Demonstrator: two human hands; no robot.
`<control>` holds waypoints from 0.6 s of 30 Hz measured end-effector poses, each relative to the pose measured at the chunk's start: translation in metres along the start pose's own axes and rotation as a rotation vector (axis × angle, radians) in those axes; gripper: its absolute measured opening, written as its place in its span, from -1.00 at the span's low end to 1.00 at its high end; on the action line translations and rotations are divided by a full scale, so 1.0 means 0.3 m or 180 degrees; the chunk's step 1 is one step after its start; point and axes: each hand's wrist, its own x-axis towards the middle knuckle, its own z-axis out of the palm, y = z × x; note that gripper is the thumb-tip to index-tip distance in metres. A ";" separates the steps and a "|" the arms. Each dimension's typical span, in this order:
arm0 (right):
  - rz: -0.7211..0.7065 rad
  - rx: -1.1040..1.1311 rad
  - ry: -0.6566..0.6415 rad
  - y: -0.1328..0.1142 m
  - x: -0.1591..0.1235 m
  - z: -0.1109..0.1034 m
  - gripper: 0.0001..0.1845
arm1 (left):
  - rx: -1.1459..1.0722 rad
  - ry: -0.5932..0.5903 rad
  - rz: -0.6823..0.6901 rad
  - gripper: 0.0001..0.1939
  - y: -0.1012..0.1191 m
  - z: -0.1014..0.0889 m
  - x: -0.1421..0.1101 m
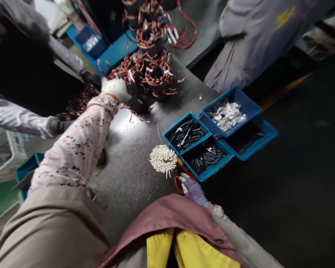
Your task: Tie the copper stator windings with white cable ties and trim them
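My left hand (115, 89), in a white knit glove and pink speckled sleeve, sits at the edge of a copper-wound motor stator (136, 98). Whether it grips anything is hidden by the glove. Several more stators (157, 74) with loose copper leads stand close beyond it. My right hand (193, 190), in a purple glove, is closed around red-handled snips (182, 184), whose blades are hidden. Just beyond that hand lies a round bundle of white-tipped sleeves (163, 159).
A blue divided tray (212, 137) holds black sleeves and white pieces at the dark table's edge. Stacked stators and red wires (184, 33) stand farther up. A co-worker's grey-sleeved arm (19, 117) reaches in from the left, and another person's grey coat (248, 44) is at the upper right.
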 end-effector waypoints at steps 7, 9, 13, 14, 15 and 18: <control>0.0360 -0.0755 0.0193 -0.049 0.017 0.059 -0.54 | 0.1252 -0.1165 -0.0820 -0.42 0.131 -0.087 -0.035; 0.0576 -0.0963 0.0005 -0.083 0.072 0.073 -0.52 | 0.1404 -0.1460 -0.0790 -0.43 0.168 -0.115 -0.051; 0.1089 -0.1383 -0.0483 -0.144 0.173 0.060 -0.49 | 0.1539 -0.1759 -0.0455 -0.40 0.183 -0.154 -0.073; 0.1171 -0.1428 -0.0566 -0.154 0.187 0.051 -0.49 | 0.1599 -0.1783 -0.0377 -0.40 0.177 -0.160 -0.083; 0.1223 -0.1429 -0.0606 -0.163 0.197 0.042 -0.49 | 0.1648 -0.1806 -0.0300 -0.39 0.167 -0.166 -0.096; 0.1326 -0.1382 -0.0608 -0.186 0.207 0.027 -0.50 | 0.1757 -0.1879 -0.0157 -0.38 0.123 -0.179 -0.160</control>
